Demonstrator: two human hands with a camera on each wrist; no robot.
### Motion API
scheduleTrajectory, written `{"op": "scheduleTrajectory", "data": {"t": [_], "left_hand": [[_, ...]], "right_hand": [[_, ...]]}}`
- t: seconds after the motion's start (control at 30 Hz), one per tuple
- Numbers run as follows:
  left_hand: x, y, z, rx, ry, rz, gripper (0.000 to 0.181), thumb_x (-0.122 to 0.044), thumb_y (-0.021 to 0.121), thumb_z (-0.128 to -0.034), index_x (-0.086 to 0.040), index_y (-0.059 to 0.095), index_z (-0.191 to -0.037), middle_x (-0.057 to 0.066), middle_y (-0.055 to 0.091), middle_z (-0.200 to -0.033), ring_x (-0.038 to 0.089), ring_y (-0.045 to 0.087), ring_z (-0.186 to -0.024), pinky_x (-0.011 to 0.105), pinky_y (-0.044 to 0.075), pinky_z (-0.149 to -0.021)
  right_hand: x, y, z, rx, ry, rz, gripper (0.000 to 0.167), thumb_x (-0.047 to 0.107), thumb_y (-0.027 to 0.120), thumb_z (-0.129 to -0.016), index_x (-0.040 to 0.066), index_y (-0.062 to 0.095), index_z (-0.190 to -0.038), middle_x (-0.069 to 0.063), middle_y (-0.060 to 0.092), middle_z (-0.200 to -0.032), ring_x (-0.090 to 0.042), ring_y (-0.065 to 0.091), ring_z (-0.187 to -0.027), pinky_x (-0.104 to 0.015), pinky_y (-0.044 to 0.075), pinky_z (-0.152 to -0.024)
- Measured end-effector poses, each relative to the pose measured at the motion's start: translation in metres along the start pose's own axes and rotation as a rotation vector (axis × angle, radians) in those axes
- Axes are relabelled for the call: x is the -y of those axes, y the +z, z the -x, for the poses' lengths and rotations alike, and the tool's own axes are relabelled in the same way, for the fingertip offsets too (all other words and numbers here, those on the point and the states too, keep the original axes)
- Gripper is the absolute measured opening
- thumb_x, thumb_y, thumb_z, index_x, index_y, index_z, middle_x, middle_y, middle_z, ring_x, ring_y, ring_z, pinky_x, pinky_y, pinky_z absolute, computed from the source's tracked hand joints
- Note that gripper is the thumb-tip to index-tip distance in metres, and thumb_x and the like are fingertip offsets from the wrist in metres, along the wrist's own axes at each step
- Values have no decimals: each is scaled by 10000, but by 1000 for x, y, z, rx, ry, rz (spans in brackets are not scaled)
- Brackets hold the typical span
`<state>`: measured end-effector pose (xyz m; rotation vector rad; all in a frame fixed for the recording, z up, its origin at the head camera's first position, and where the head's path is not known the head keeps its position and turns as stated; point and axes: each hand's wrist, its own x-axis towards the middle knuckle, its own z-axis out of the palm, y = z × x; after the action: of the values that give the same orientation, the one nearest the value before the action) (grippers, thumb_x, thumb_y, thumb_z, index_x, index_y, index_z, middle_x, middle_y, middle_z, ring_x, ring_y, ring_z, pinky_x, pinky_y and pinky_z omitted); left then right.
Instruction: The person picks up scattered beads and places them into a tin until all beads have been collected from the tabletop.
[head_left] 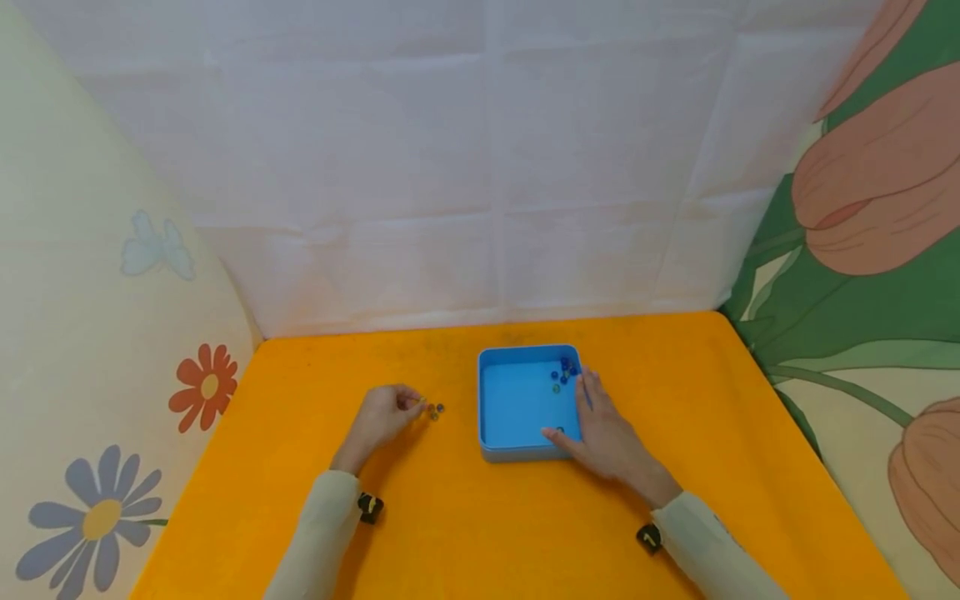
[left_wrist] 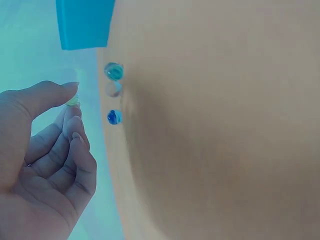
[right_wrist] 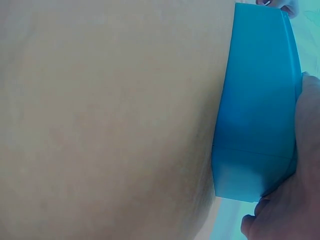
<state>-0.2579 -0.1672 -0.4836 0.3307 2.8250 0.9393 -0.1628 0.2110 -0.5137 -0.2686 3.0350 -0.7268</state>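
Between thumb and fingertip my left hand (head_left: 386, 414) pinches a small yellow-green marble (left_wrist: 73, 101). Three loose glass marbles (head_left: 440, 408) lie on the table just right of those fingertips; the left wrist view shows a teal one (left_wrist: 114, 71), a clear one (left_wrist: 113, 89) and a blue one (left_wrist: 114, 117). My right hand (head_left: 611, 437) holds the near right corner of a square blue box (head_left: 517, 454), thumb over the near rim and fingers along the right side. Inside, several marbles (head_left: 565, 365) gather at the far right, and one marble (head_left: 559, 430) sits beside the thumb.
An orange cloth (head_left: 480, 533) covers the table. Behind it hangs a creased white sheet (head_left: 375, 167). Flower-printed curtains stand at the left (head_left: 67, 333) and the right (head_left: 862, 333).
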Motion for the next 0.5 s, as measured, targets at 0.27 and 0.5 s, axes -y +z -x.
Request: {"op": "scheduleTrajectory", "data": {"t": [0.27,0.5], "left_hand": [[-15,4,-5,3,11,21,219,-239,761,-979,-46,770,-1081,58,741,-894,121,604,-682,238,500,-583],[-27,10,-11,19,12,103,240,-215,773,-966,-22,765,-1110,69,758,-900,156,684,-724,258,561,-629]], "right_hand": [[0,-1,-1,6,-1,3,1160,773,522,-956,-58,115,-1655,-219,9,-1772,-419,113,-1644,-566,324,-1252],[0,0,-1,7,0,1,1158,775,521,-955,-53,119,-1657,-219,15,-1772,-414,109,-1647,-566,319,-1254]]}}
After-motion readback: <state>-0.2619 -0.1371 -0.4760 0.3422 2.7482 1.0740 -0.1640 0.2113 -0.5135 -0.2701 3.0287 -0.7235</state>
